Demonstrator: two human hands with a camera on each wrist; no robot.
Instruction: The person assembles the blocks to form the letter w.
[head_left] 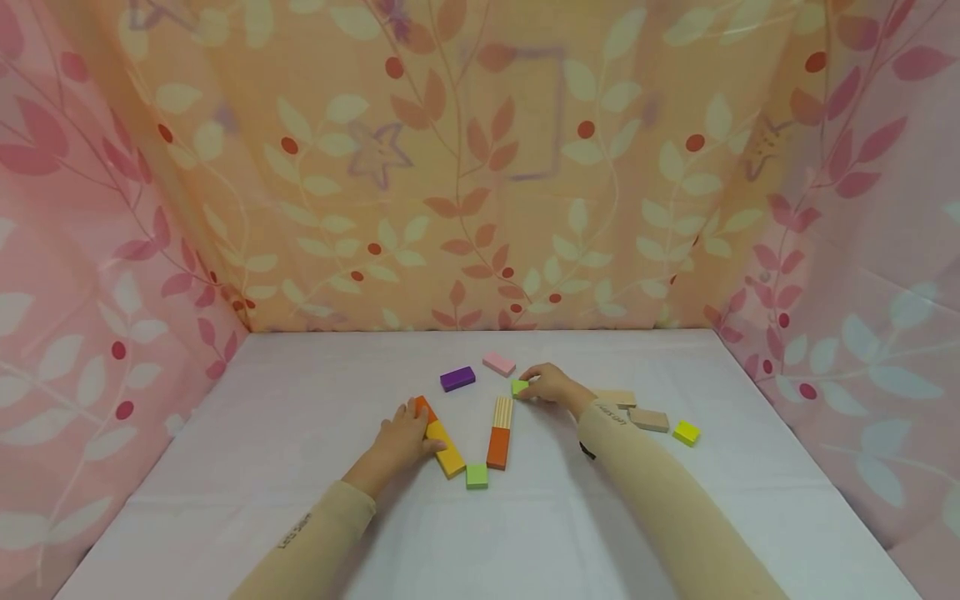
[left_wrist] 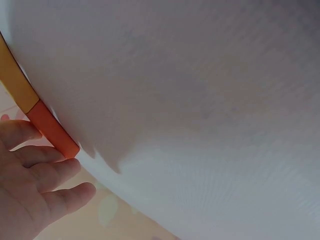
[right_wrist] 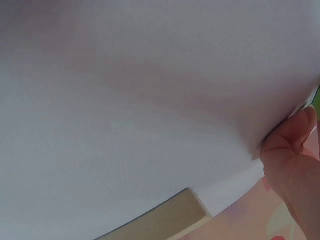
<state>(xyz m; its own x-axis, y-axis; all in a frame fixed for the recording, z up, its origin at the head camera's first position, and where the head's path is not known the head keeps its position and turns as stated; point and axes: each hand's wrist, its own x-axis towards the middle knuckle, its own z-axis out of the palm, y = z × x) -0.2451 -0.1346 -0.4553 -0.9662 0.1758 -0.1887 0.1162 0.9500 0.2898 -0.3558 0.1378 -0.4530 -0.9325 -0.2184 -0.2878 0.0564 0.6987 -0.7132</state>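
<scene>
My left hand (head_left: pixel 402 435) lies along a slanted row of an orange block (head_left: pixel 424 407) and a yellow block (head_left: pixel 448 457). Its loosely extended fingers touch the orange block's side in the left wrist view, and in the head view the thumb reaches over the yellow one. Farther right, my right hand (head_left: pixel 553 385) pinches a small green block (head_left: pixel 518 387) near the top of a second row. That row has a striped cream block (head_left: pixel 503 412) above a red-orange block (head_left: pixel 498 448). Another green block (head_left: pixel 477 477) sits between the rows' near ends, so the blocks outline a V.
Beyond the rows lie a purple block (head_left: pixel 457 378) and a pink block (head_left: pixel 498 363). By the right forearm are two plain wood blocks, one nearer (head_left: pixel 648 419), and a bright yellow block (head_left: pixel 686 432). Floral cloth (head_left: pixel 480 208) walls off the white table (head_left: pixel 300 367) at back and sides.
</scene>
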